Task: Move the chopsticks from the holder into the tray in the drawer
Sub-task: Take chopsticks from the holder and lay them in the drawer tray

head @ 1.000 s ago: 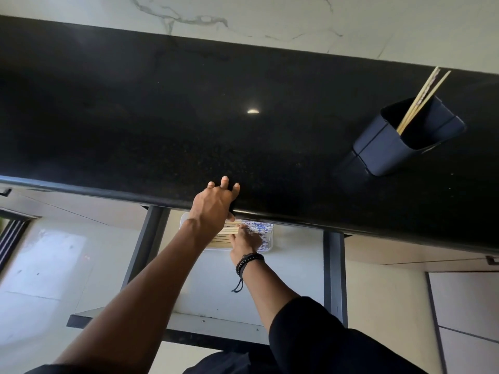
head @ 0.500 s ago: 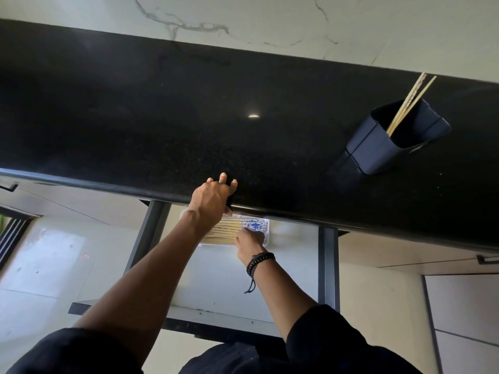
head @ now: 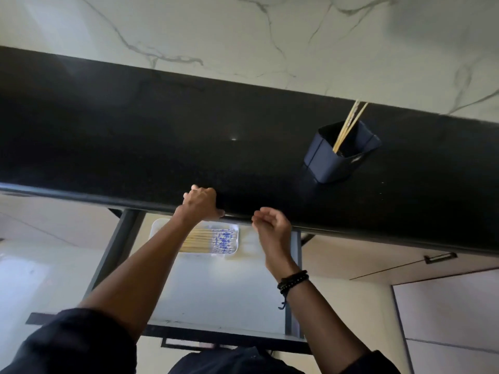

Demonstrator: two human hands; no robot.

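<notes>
Task status: mostly done. A row of laid chopsticks (head: pixel 210 240) lies in the tray (head: pixel 162 225), lower centre, at the back of the open drawer (head: pixel 216 287). The remaining chopsticks (head: pixel 348 125), a thin few, lean in the holder (head: pixel 337 163) on the desk (head: pixel 135 144), centre right.

Your left hand (head: pixel 201 202) grips the desk's front edge, fingers bent over it. Your right hand (head: pixel 271 225) hangs just right of it, loosely curled, holding nothing.

Left to do: fetch the last sticks. The path from right hand to holder shows no obstacle. The desk edge overhangs the tray's far rim, so enter the drawer low.
</notes>
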